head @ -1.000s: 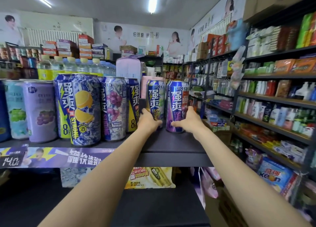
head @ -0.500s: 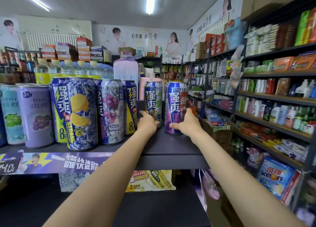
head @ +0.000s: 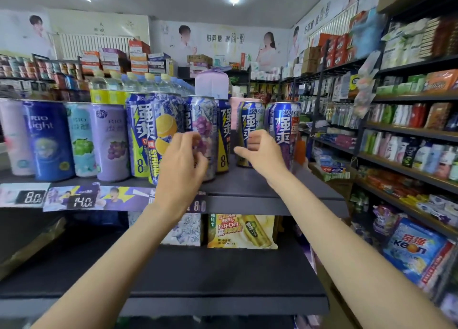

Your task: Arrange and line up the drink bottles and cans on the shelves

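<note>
**Both hands free between cans on the top shelf**

Left hand's fingers (head: pixel 190 140) and right hand's fingers (head: pixel 250 142) hang loosely curled, grasping nothing, just before ten upright printed aluminium drink cans (head: pixel 158 135) on the dark metal shelf (head: pixel 260 187). Likely next: grip and align the staggered right-side cans.

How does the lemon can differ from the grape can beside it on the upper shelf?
The lemon can shows yellow lemon slices; the grape can shows purple grapes. The lemon can stands nearer the shelf edge; the grape can sits slightly behind. Both stand upright, tall and same-shaped.
</note>
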Demonstrator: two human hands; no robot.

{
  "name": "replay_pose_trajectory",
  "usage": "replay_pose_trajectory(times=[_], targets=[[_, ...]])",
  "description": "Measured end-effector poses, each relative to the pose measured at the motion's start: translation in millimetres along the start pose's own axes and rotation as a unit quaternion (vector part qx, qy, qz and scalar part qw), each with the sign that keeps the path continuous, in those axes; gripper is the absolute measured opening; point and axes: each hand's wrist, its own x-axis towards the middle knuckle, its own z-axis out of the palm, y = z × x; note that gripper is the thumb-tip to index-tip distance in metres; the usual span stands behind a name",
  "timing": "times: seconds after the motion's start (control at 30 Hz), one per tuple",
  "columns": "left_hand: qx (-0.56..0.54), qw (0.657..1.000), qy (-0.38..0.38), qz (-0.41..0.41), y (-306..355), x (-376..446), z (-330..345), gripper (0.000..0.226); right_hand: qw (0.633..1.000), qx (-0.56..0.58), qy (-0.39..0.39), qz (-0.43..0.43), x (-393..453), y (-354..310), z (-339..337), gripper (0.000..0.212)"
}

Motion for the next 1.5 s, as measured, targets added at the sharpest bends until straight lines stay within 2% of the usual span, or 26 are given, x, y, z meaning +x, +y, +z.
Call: replay_pose_trajectory(times=[0.1,0.17,0.23,0.33,0.43,0.5,0.6,0.73,1.13,1.5], targets=[[0.078,0.995,0.055,0.002,-16.2,-1.1,-17.7,0.041,0.994,0.046,-0.084,0.056,19.9,-7.1,29.3,0.071],[0.084,0.993,0.080,-0.037,-22.7,0.8,-28.2,0.053,0.979,0.128,-0.120,0.102,29.3,-8.1,39.1,0.078],[0.073,0.991,0.065,-0.087,-29.1,3.6,-33.9,0.069,0.963,0.189,-0.145,0.125,31.1,-8.0,42.5,0.078],[0.037,0.989,0.014,-0.143,-39.7,5.0,-29.1,0.084,0.981,0.132,-0.098,0.102,25.4,-8.8,47.9,0.070],[0.015,0.990,-0.008,-0.142,-45.0,1.4,-21.6,0.088,0.996,0.033,-0.032,0.077,16.2,-15.2,49.0,0.067],[0.011,0.991,-0.008,-0.133,-47.8,2.0,-21.9,0.088,0.996,-0.004,0.008,0.085,10.8,-18.1,47.5,0.068],[0.011,0.993,-0.008,-0.116,-51.0,3.8,-24.5,0.089,0.992,-0.038,0.075,0.098,5.2,-19.5,45.3,0.055],[0.017,0.994,-0.004,-0.108,-52.7,2.6,-22.9,0.088,0.981,-0.069,0.120,0.132,4.6,-18.3,43.7,0.053],[0.026,0.995,0.006,-0.100,-56.7,0.1,-18.5,0.087,0.964,-0.181,0.162,0.106,4.0,-12.1,46.5,0.058],[0.010,0.994,-0.002,-0.109,-54.6,-0.3,-20.6,0.087,0.959,-0.203,0.156,0.124,7.0,-13.6,44.1,0.058]])
